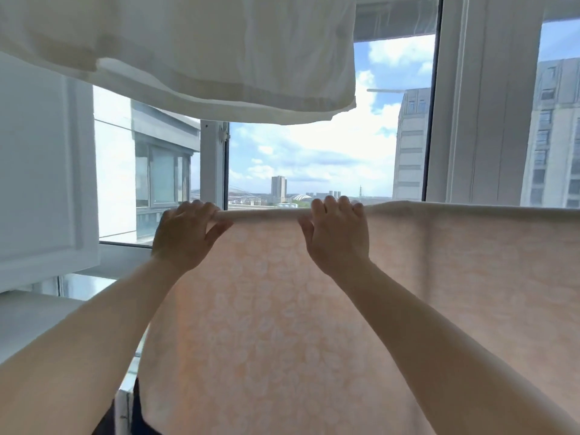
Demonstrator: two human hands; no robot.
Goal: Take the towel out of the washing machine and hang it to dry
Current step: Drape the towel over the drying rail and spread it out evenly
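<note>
**Towel draped at the window, both hands on its top fold**

No brand, label or readable writing shows anywhere; the towel (282, 324) carries only a faint pale leaf-like pattern on peach cloth.

The towel hangs folded over something straight at window height, but whatever bears it is wrapped in the cloth and cannot be made out. Its right side runs out of the picture, and its lower edge is cut off at the bottom. A white cloth (194, 51) hangs overhead, its upper part out of view. A dark shape at the bottom left corner is too cropped to tell.

Both arms reach up and forward, bare to the picture's edge. The left hand (185, 237) sits at the towel's left end, fingers curled over the top fold, thumb spread below against the cloth. The right hand (337, 237) lies further along the same fold, fingers hooked over the top, thumb out to the side. Each grip is a loose curl round the fold.

Beyond the window frame (483, 120) stand tall buildings and a cloudy sky.
</note>
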